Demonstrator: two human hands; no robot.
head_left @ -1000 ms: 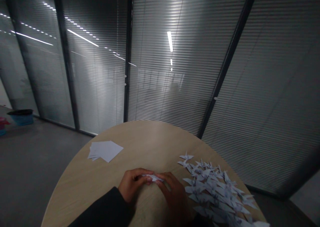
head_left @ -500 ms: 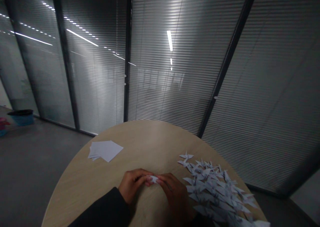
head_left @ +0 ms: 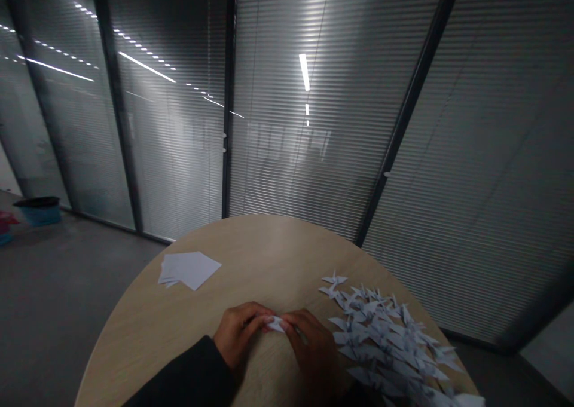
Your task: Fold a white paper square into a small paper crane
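A small folded piece of white paper (head_left: 276, 323) is pinched between my two hands, low over the near part of the round table. My left hand (head_left: 240, 333) grips its left end between thumb and fingers. On the other end, my right hand (head_left: 309, 341) closes with thumb and fingertips. Most of the paper is hidden by the fingers, so its exact shape cannot be made out. Many folded white paper cranes (head_left: 390, 341) lie in a spread just right of my right hand. A few flat sheets of white paper (head_left: 192, 269) overlap on the table's left side.
The round wooden table (head_left: 278, 239) has its far edge close to a glass partition with blinds (head_left: 291, 174). On the floor at far left stand a blue bin with a black liner (head_left: 41, 211) and a pink and blue object (head_left: 5, 226).
Both hands stay in nearly the same place, still on the folded paper. The fingers have shifted very slightly, the left ones now hiding less behind the paper.
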